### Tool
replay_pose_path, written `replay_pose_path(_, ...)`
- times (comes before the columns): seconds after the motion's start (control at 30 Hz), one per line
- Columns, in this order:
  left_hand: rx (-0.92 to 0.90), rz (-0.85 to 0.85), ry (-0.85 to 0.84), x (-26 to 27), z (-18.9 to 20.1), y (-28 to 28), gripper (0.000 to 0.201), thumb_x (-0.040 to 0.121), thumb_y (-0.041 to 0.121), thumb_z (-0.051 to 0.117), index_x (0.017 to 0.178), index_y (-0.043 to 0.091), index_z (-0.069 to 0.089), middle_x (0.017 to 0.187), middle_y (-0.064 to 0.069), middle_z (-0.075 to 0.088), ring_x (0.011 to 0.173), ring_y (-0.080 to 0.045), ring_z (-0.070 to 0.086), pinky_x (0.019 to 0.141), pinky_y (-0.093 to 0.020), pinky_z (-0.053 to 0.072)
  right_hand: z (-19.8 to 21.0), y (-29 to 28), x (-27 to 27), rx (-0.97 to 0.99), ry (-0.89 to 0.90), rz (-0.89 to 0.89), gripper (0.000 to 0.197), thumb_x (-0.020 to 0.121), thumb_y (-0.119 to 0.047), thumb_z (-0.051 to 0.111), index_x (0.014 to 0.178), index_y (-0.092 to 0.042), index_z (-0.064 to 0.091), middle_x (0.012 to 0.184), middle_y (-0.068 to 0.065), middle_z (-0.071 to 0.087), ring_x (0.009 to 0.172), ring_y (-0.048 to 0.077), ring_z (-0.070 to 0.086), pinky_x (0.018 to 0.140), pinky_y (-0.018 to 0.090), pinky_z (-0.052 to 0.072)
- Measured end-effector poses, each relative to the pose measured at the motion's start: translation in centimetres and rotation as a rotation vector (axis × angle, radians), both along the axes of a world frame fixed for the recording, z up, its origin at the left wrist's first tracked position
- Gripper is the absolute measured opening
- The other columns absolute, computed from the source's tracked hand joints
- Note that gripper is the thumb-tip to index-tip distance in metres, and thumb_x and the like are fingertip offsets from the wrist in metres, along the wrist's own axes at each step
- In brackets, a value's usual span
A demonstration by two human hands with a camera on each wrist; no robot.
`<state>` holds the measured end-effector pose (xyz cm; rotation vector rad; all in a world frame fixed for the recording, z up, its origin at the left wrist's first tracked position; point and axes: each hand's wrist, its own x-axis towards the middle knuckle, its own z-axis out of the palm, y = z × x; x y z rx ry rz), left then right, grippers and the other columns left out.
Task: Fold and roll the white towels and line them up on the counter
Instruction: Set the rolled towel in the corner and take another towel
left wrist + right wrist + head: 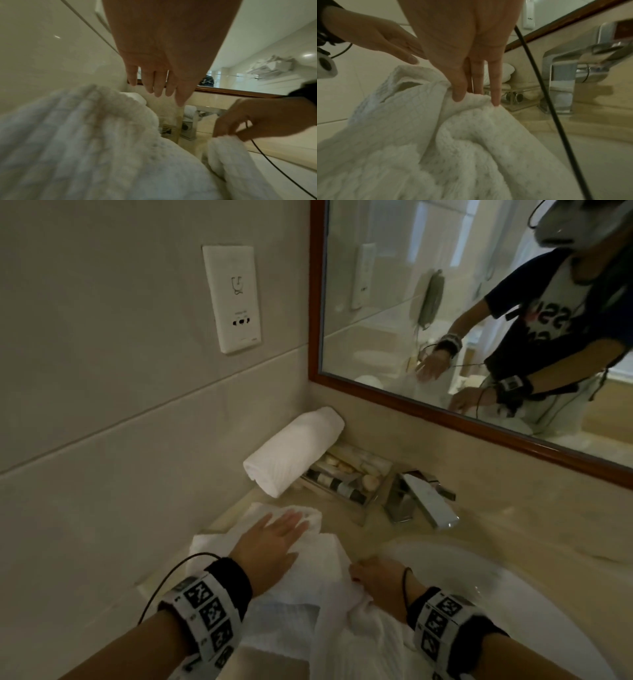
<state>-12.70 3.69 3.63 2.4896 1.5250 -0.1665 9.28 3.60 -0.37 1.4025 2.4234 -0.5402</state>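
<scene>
A loose white towel (308, 570) lies spread on the counter's left end and spills over its front edge. My left hand (284, 525) is stretched out with straight fingers over the towel's far end; in the left wrist view the left hand (157, 93) shows nothing held. At the towel's right edge, my right hand (363, 571) pinches a fold. The right wrist view shows the right hand (476, 98) with thumb and fingers closed on that bunched fold of towel (471, 121). A rolled white towel (294, 450) lies at the back against the side wall.
A clear tray of toiletries (346, 474) sits right of the rolled towel. A chrome faucet (421, 501) stands behind the white sink basin (513, 583) on the right. A framed mirror (479, 419) runs along the back wall, and a socket plate (233, 299) is on the side wall.
</scene>
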Motion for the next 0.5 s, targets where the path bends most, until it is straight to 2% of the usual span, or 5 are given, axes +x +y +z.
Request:
replay_pose_path(0.07, -0.046, -0.018, -0.007, 2.1, 0.3, -1.4, 0.107, 0.058, 0.074, -0.014, 0.151, 0.022, 0.004, 0.159, 0.006, -0.001, 0.146, -0.008, -0.001, 0.114, -0.022, -0.007, 0.8, -0.3, 1.2, 0.062, 0.046, -0.035, 0.033, 0.096, -0.012, 0.042, 0.127, -0.009, 0.051, 0.132, 0.009, 0.053, 0.12, 0.024, 0.051, 0.095, 0.029, 0.038)
replay_pose_path(0.17, -0.129, 0.075, -0.114, 5.2, 0.9, -4.2, 0.114, 0.052, 0.084, 0.004, 0.15, 0.027, 0.011, 0.158, 0.011, 0.006, 0.146, -0.01, 0.007, 0.116, -0.024, 0.003, 3.6, -1.4, 4.1, 0.195, 0.126, -0.111, 0.026, 0.095, -0.006, 0.038, 0.111, -0.005, 0.058, 0.105, 0.01, 0.058, 0.097, 0.022, 0.055, 0.068, 0.02, 0.033)
replay_pose_path(0.23, -0.202, 0.106, -0.155, 7.6, 1.0, -6.3, 0.107, 0.06, 0.088, 0.024, 0.149, 0.03, 0.014, 0.157, 0.012, 0.013, 0.144, -0.014, 0.017, 0.117, -0.028, 0.011, 5.6, -2.6, 6.8, 0.28, 0.21, -0.162, 0.019, 0.091, -0.003, 0.042, 0.097, -0.003, 0.06, 0.086, 0.007, 0.052, 0.081, 0.019, 0.049, 0.061, 0.021, 0.029)
replay_pose_path(0.33, -0.181, 0.048, -0.204, 12.2, 2.1, -9.3, 0.094, 0.07, 0.081, 0.044, 0.146, 0.032, 0.02, 0.149, 0.011, 0.034, 0.133, -0.014, 0.038, 0.112, -0.028, 0.025, 8.6, -5.5, 10.7, 0.363, 0.265, -0.271, 0.02, 0.091, -0.001, 0.041, 0.09, -0.009, 0.059, 0.088, 0.008, 0.056, 0.082, 0.02, 0.049, 0.069, 0.024, 0.033)
replay_pose_path(0.5, -0.057, 0.101, -0.235, 19.6, 5.1, -12.7, 0.054, 0.096, 0.045, 0.04, 0.142, 0.018, 0.034, 0.142, -0.003, 0.045, 0.127, -0.021, 0.044, 0.102, -0.024, 0.032, 13.9, -12.0, 16.7, 0.549, 0.39, -0.416, 0.018, 0.093, -0.002, 0.042, 0.087, -0.007, 0.058, 0.085, 0.006, 0.052, 0.079, 0.017, 0.044, 0.064, 0.015, 0.032)
